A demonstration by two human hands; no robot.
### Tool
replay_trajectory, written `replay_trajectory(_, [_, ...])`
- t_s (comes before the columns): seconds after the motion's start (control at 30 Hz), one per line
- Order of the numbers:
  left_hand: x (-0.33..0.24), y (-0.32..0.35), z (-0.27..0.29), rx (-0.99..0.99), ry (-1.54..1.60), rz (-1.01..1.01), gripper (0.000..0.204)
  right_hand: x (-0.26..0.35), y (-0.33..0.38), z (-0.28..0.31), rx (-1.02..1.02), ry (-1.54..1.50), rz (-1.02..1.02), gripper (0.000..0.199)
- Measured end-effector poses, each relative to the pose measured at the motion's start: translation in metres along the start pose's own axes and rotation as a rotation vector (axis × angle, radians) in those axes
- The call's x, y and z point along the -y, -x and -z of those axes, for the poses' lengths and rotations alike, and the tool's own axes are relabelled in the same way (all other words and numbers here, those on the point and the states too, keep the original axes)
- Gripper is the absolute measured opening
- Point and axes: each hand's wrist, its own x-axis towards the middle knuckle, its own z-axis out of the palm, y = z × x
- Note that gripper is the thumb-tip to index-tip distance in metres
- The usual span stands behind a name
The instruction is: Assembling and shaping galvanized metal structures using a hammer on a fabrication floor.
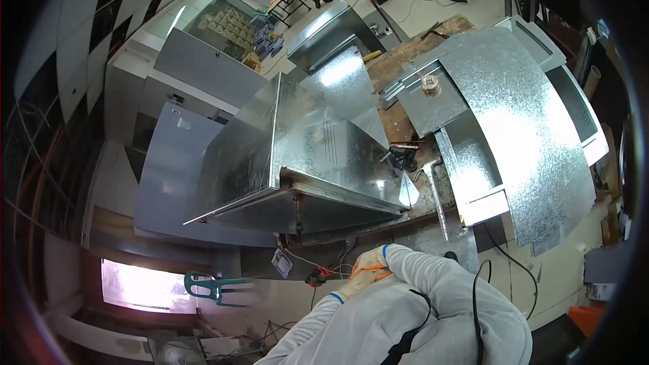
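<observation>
In the head view, the galvanized sheet-metal box rests at the near left of the tabletop, its open side up. Forming looks well advanced: walls stand joined at a tall corner and 1 carries narrow slots. Finishing seems left, since the near edge looks dark and rough and the large galvanized sheet lies loose along the right edge. The box is shiny grey, smudged and tilted, with a sharp lip projecting left. A hammer lies near the box's right end. The 2 gloved hands, left hand and right hand, meet before the near edge, apart from the box; their fingers look bent, but I cannot tell whether they grasp anything.
</observation>
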Motion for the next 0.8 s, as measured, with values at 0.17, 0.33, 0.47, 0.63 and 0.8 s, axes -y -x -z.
replay_trajectory(0.17, [-0.039, -0.01, 0.026, 0.129, 0.101, 0.185, 0.026, 0.042, 0.02, -0.006, 0.002, 0.231, -0.141, 0.033])
replay_trajectory(0.33, [-0.023, -0.029, 0.013, 0.288, 0.005, 0.187, 0.033, 0.145, 0.023, 0.008, -0.065, 0.181, -0.659, 0.025])
replay_trajectory(0.47, [-0.018, -0.036, 0.002, 0.4, -0.056, 0.203, 0.039, 0.153, 0.029, 0.014, -0.091, -0.007, -0.692, 0.033])
replay_trajectory(0.63, [-0.089, -0.038, 0.037, 0.223, 0.082, 0.163, 0.042, 0.197, 0.039, 0.011, -0.179, -0.261, -0.817, 0.029])
replay_trajectory(0.8, [-0.102, -0.034, 0.039, 0.122, 0.163, 0.154, 0.042, 0.226, 0.039, 0.01, -0.18, -0.26, -0.864, 0.03])
